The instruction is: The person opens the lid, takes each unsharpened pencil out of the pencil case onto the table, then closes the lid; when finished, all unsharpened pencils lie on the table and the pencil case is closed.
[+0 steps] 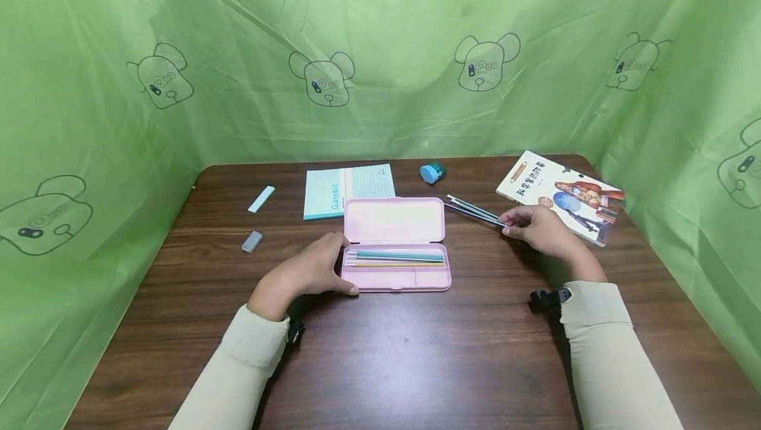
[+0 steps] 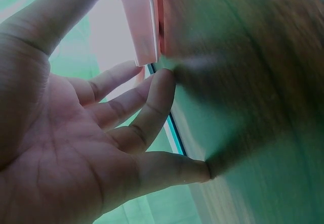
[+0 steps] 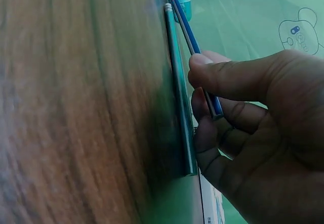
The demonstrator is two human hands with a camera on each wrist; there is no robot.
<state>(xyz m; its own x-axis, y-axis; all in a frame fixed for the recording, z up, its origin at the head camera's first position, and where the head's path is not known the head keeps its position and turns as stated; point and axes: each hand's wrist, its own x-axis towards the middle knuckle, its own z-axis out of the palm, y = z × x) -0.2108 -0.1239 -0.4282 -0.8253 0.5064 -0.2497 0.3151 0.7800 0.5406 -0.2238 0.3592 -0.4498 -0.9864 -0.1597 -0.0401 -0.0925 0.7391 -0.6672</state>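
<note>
A pink pencil case (image 1: 395, 245) lies open in the middle of the brown table (image 1: 404, 351), with several pencils (image 1: 395, 258) in its front tray. My left hand (image 1: 309, 271) rests against the case's left end (image 2: 144, 21), fingers straight and touching the table. Right of the case, my right hand (image 1: 535, 226) pinches the end of a blue pencil (image 3: 190, 37) between thumb and fingers. A green pencil (image 3: 179, 107) lies flat on the table right beside it. The loose pencils (image 1: 472, 210) point toward the far left.
A teal Gambit notebook (image 1: 347, 189) lies behind the case, a blue sharpener (image 1: 432, 172) to its right. A picture book (image 1: 561, 195) lies at the far right. A pale blue strip (image 1: 261, 198) and a grey eraser (image 1: 252, 241) sit at the left. Green cloth walls surround the table.
</note>
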